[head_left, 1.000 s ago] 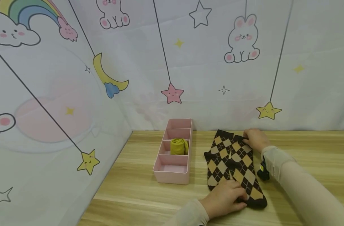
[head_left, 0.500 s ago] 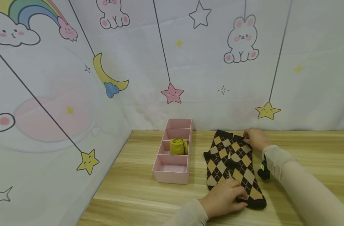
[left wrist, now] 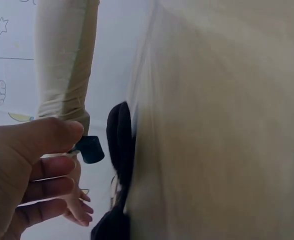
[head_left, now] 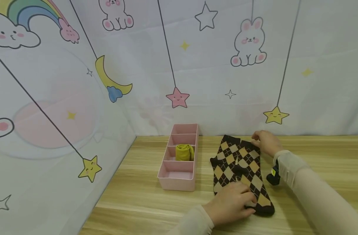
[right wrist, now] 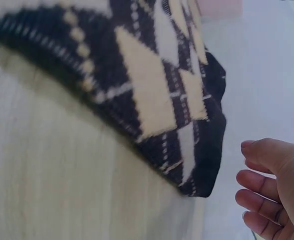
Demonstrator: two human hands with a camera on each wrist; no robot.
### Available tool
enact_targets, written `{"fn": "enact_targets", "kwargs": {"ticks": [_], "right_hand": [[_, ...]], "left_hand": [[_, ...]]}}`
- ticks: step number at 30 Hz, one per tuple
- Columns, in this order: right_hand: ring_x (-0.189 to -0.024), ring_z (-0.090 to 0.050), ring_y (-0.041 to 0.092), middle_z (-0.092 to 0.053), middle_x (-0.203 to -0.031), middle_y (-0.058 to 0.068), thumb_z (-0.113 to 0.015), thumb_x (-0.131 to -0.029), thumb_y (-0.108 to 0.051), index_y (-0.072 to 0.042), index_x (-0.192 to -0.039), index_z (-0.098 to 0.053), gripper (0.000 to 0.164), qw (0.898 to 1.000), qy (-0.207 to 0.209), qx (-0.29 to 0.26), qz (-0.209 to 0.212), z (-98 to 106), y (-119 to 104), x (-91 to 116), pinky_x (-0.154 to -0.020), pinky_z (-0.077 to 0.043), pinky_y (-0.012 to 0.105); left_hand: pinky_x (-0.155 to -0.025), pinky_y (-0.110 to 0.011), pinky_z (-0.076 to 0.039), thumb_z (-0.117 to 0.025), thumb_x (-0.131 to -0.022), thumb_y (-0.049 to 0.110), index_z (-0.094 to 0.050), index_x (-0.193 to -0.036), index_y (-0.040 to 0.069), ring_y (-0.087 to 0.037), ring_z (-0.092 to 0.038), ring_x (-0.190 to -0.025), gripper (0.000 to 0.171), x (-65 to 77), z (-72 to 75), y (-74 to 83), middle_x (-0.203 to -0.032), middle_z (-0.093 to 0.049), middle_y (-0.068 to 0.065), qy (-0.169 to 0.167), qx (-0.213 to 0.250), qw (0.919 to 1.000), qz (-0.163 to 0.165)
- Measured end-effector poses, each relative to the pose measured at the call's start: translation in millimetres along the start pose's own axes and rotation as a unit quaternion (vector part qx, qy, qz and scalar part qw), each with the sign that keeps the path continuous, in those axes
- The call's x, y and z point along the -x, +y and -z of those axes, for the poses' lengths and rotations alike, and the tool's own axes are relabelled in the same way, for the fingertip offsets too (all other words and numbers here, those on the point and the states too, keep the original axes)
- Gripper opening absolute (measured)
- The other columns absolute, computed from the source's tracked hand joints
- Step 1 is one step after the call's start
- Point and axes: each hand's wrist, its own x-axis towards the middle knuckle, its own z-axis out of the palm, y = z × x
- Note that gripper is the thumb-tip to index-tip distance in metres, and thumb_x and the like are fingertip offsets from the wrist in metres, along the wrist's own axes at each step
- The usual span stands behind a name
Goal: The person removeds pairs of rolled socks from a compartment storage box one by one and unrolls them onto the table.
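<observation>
Two argyle socks, black with tan and beige diamonds, lie flat side by side on the wooden table: the left sock [head_left: 225, 160] and the right sock [head_left: 256, 171]. Near their toe ends is my left hand [head_left: 230, 204]; the left wrist view shows its fingers [left wrist: 49, 187] loosely bent, apart from the dark sock edge, holding nothing. By the cuff of the right sock is my right hand [head_left: 268, 143]. In the right wrist view its fingers [right wrist: 257, 202] are relaxed, with a gap between them and the black cuff [right wrist: 209, 155].
A pink divided box [head_left: 177, 184] stands left of the socks. One of its middle compartments holds a rolled mustard-yellow sock-like bundle [head_left: 183, 152]. Behind the table hangs a white printed cloth [head_left: 214, 111], and another stretch of it runs along the left side.
My right hand has come slightly off the cuff of the right sock. My left hand has barely moved. The view has shifted slightly; the socks lie as before.
</observation>
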Motion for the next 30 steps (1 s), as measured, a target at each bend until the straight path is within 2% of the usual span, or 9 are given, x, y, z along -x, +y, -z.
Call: {"fn": "enact_targets", "kwargs": {"ticks": [5, 10, 14, 18, 21, 25, 30], "right_hand": [[-0.095, -0.061, 0.040, -0.065, -0.106, 0.026, -0.058, -0.095, -0.017, 0.006, -0.110, -0.063, 0.028, 1.000, 0.013, -0.022, 0.003, 5, -9, 2, -0.081, -0.050, 0.052], [-0.096, -0.062, 0.038, -0.065, -0.106, 0.025, -0.058, -0.095, -0.018, 0.006, -0.111, -0.063, 0.029, 0.999, 0.022, -0.038, 0.010, 7, -19, 0, -0.082, -0.050, 0.051], [-0.094, -0.061, 0.037, -0.065, -0.104, 0.024, -0.058, -0.095, -0.017, 0.005, -0.110, -0.064, 0.028, 0.999, 0.024, -0.045, 0.011, 6, -25, -2, -0.082, -0.050, 0.051], [-0.095, -0.061, 0.036, -0.066, -0.103, 0.023, -0.058, -0.095, -0.018, 0.005, -0.109, -0.064, 0.027, 0.998, 0.026, -0.052, 0.012, 5, -31, -4, -0.082, -0.050, 0.051], [-0.095, -0.062, 0.036, -0.066, -0.104, 0.022, -0.058, -0.095, -0.019, 0.004, -0.108, -0.064, 0.027, 0.998, 0.028, -0.059, 0.015, 5, -36, -5, -0.083, -0.050, 0.051], [-0.096, -0.062, 0.035, -0.066, -0.105, 0.022, -0.058, -0.095, -0.019, 0.004, -0.109, -0.064, 0.027, 0.997, 0.028, -0.069, 0.015, 4, -42, -6, -0.083, -0.051, 0.050], [-0.096, -0.062, 0.034, -0.067, -0.105, 0.020, -0.058, -0.096, -0.019, 0.003, -0.110, -0.064, 0.028, 0.996, 0.026, -0.078, 0.021, 1, -53, -7, -0.083, -0.052, 0.048]], "left_hand": [[-0.085, -0.008, -0.039, -0.069, -0.086, 0.043, -0.067, -0.102, 0.027, 0.001, -0.054, -0.094, 0.023, 1.6, 13.1, -4.2, -0.098, -0.060, 0.014, -0.030, -0.009, 0.9994, 0.017], [-0.078, -0.008, -0.040, -0.073, -0.083, 0.040, -0.067, -0.101, 0.024, 0.000, -0.053, -0.086, 0.025, 4.8, 26.8, -13.2, -0.093, -0.059, 0.012, -0.022, -0.011, 0.9992, 0.030], [-0.081, -0.012, -0.042, -0.074, -0.081, 0.042, -0.065, -0.105, 0.022, -0.002, -0.054, -0.089, 0.031, 7.1, 40.4, -21.1, -0.095, -0.060, 0.010, -0.045, -0.026, 0.9970, 0.057], [-0.090, -0.019, -0.044, -0.073, -0.080, 0.046, -0.064, -0.112, 0.022, -0.006, -0.055, -0.096, 0.040, 11.6, 54.6, -30.4, -0.104, -0.060, 0.008, -0.095, -0.027, 0.9901, 0.100], [-0.089, -0.020, -0.045, -0.076, -0.079, 0.044, -0.063, -0.113, 0.022, -0.007, -0.054, -0.097, 0.043, 14.6, 62.6, -37.2, -0.105, -0.060, 0.007, -0.126, -0.017, 0.9828, 0.134], [-0.084, -0.020, -0.047, -0.079, -0.077, 0.040, -0.063, -0.114, 0.020, -0.008, -0.054, -0.097, 0.045, 19.9, 72.5, -45.7, -0.105, -0.059, 0.005, -0.146, 0.014, 0.9744, 0.170], [-0.086, -0.023, -0.049, -0.080, -0.076, 0.040, -0.063, -0.117, 0.018, -0.012, -0.057, -0.100, 0.049, 28.4, 83.5, -56.1, -0.107, -0.059, 0.003, -0.162, 0.019, 0.9641, 0.209]]}}
